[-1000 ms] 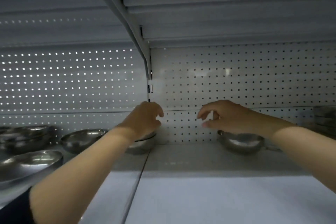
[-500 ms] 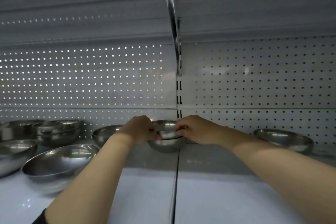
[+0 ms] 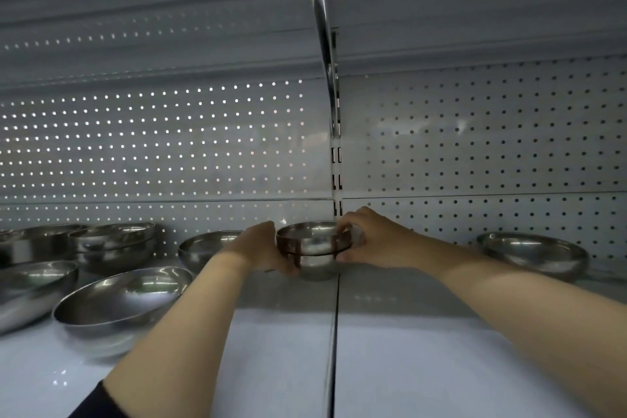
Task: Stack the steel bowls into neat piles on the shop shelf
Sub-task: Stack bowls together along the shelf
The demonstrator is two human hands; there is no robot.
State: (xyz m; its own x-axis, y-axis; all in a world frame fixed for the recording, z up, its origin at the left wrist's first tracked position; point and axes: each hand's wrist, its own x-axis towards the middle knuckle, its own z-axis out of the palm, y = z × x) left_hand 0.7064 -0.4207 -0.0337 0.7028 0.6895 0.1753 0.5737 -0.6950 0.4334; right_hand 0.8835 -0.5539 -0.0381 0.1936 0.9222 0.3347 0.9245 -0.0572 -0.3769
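Both hands were on a small steel bowl (image 3: 314, 248) sitting at the back of the white shelf (image 3: 424, 349), right on the seam between the two shelf panels and close to the pegboard back wall (image 3: 475, 146). It looked like two nested bowls, since there's a second rim line just under the top one. The left hand (image 3: 261, 249) had its fingers curled round the bowl's left side, and the right hand (image 3: 369, 237) gripped the right side, fingers hooked over the rim and thumb underneath.

Off to the left, a wide shallow bowl (image 3: 125, 299) sat near the front, tilted a bit, with another bowl (image 3: 30, 288) at the frame edge beside it. Behind those was a pile of stacked bowls (image 3: 115, 244), plus a single bowl (image 3: 207, 246) just behind the left wrist. One more shallow bowl (image 3: 532, 256) sat well apart on the right, against the back wall.
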